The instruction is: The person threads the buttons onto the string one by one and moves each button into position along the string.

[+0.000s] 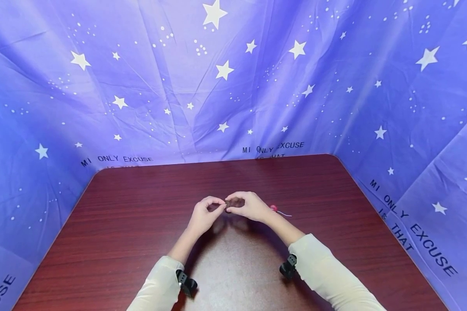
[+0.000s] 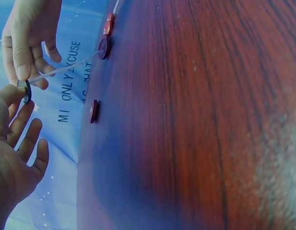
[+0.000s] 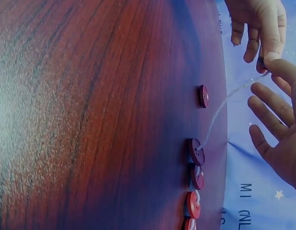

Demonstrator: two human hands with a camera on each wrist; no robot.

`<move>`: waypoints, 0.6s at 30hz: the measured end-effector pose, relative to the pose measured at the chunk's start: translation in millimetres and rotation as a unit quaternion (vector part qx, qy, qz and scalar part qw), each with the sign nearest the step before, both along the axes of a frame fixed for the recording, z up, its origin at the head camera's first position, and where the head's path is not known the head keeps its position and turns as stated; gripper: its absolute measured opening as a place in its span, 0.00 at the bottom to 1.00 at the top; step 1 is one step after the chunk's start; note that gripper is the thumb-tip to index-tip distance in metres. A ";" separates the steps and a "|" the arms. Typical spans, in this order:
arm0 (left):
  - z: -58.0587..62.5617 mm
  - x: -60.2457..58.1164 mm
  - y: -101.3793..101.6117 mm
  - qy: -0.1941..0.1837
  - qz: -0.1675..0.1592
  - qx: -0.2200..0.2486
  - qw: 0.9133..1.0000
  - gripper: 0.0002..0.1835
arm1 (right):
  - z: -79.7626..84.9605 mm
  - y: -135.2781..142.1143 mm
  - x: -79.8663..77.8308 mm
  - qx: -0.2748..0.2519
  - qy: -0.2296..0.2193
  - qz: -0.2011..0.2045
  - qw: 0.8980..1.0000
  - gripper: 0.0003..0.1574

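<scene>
Both hands meet above the table in the head view. My left hand pinches a dark button between thumb and index finger, its other fingers spread. Against the same button, my right hand has its thumb and index finger together at the white string; the exact grip there is hidden. The string runs down to a dark purple button on the table, followed along it by another purple button and red buttons. A loose dark red button stands apart, off the string.
The dark red wood-grain table has a starry blue-purple cloth hanging round its back and sides. Beyond my right wrist in the head view lie a red button and the string's far end.
</scene>
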State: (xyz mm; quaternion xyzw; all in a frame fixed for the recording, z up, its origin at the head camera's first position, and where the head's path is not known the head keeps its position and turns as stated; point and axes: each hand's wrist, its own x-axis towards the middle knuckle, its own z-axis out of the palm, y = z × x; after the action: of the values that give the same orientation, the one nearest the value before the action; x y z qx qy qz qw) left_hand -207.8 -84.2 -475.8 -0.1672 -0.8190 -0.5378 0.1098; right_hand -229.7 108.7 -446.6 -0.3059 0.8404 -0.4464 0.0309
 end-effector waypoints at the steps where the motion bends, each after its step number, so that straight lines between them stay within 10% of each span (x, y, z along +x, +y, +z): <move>1: 0.1 -0.1 -0.2 -0.003 -0.002 0.000 1.000 0.03 | 0.1 0.6 -0.1 -0.001 -0.003 0.001 1.000 0.18; 18: 2.8 -0.3 -1.7 -0.023 0.005 -0.009 1.000 0.02 | -4.0 16.5 -1.8 0.054 0.000 -0.018 0.998 0.15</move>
State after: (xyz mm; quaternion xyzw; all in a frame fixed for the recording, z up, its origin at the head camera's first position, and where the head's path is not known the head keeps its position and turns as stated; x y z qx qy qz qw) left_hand -208.1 -85.8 -473.0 -0.1512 -0.8272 -0.5332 0.0922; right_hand -231.5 125.2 -450.6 -0.2883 0.8686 -0.4011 0.0390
